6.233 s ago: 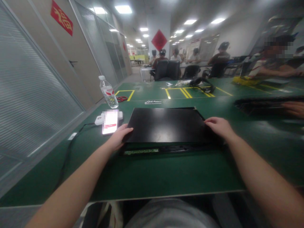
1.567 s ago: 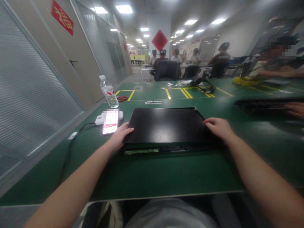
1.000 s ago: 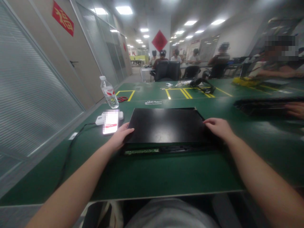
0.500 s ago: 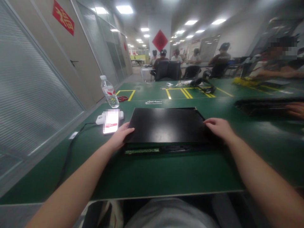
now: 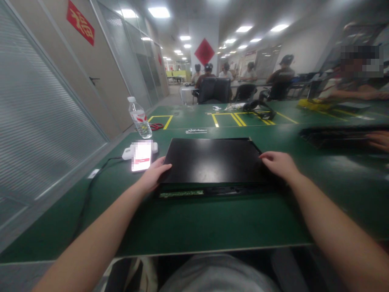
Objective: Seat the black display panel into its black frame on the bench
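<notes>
- Now a phone is glowing.
- The left hand is gripping a black panel by its left edge.
- The black panel is lying between both hands over a green table.
- The right hand is pinching the right edge.

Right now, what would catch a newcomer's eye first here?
Probably the glossy black panel, mid-picture, held at its sides by the left hand and the right hand. Next, the brightly lit phone to its left, and the red diamond decoration on the pillar beyond.
</notes>
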The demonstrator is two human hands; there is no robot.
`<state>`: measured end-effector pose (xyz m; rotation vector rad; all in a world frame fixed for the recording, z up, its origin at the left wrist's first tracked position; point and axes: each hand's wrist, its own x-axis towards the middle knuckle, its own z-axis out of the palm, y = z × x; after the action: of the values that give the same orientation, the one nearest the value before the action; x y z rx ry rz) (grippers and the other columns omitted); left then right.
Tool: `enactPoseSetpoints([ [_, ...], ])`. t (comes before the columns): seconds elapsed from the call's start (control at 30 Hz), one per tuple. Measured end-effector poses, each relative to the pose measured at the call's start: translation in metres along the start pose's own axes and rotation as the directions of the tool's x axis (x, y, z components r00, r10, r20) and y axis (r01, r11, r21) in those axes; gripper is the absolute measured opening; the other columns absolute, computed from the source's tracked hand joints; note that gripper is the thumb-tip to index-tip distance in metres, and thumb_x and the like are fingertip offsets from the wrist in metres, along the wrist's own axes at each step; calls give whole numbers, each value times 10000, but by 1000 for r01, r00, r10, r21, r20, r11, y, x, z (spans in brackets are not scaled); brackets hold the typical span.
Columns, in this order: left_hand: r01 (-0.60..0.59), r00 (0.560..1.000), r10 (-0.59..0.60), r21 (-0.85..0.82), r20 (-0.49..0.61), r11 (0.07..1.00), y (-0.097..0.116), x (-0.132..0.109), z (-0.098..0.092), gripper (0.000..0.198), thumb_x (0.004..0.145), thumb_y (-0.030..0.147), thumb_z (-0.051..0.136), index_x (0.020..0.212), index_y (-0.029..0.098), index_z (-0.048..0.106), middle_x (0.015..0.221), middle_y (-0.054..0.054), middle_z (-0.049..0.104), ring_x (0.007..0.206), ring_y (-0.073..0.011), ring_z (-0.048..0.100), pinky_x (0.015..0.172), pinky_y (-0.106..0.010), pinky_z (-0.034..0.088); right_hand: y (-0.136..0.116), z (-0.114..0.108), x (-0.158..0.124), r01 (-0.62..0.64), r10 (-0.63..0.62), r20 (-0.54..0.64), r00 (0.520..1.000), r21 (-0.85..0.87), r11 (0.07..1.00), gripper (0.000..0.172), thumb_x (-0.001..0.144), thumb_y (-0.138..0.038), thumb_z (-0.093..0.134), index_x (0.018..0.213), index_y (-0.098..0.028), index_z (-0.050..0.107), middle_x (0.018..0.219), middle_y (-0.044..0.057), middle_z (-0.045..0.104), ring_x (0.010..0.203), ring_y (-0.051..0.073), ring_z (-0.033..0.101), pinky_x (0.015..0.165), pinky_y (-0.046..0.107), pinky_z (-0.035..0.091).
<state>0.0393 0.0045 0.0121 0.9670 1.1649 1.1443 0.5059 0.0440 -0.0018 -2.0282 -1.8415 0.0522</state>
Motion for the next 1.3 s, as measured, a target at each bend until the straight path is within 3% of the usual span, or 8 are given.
enactPoseSetpoints([
  [0.4, -17, 1000, 17, -9, -5, 1000, -1, 0, 2, 564, 754, 128, 774, 1303, 131, 645, 1091, -124, 821, 937, -298, 801, 719, -344, 625, -4, -4, -1, -7, 7, 9, 1000, -68, 998, 350, 857, -339, 561, 1024, -288, 864, 966, 40, 820, 893, 269, 742, 765, 354, 551],
  [0.9, -13, 1000, 13, -7, 4, 1000, -1, 0, 0, 551, 764, 118, 772, 1298, 129, 636, 1083, -123, 821, 902, -277, 806, 720, -338, 637, -2, -4, -1, -14, 14, 1, 1000, -4, 1000, 347, 835, -320, 561, 1000, -281, 864, 960, 35, 819, 913, 266, 738, 793, 353, 555],
  [1.3, -15, 1000, 15, 13, 5, 1000, -1, -1, 1, 555, 763, 134, 777, 1301, 122, 644, 1074, -134, 822, 946, -300, 802, 763, -363, 634, -4, -6, -1, -46, 46, 7, 999, -64, 997, 333, 853, -346, 573, 1013, -302, 862, 974, 29, 821, 892, 266, 738, 739, 346, 535],
])
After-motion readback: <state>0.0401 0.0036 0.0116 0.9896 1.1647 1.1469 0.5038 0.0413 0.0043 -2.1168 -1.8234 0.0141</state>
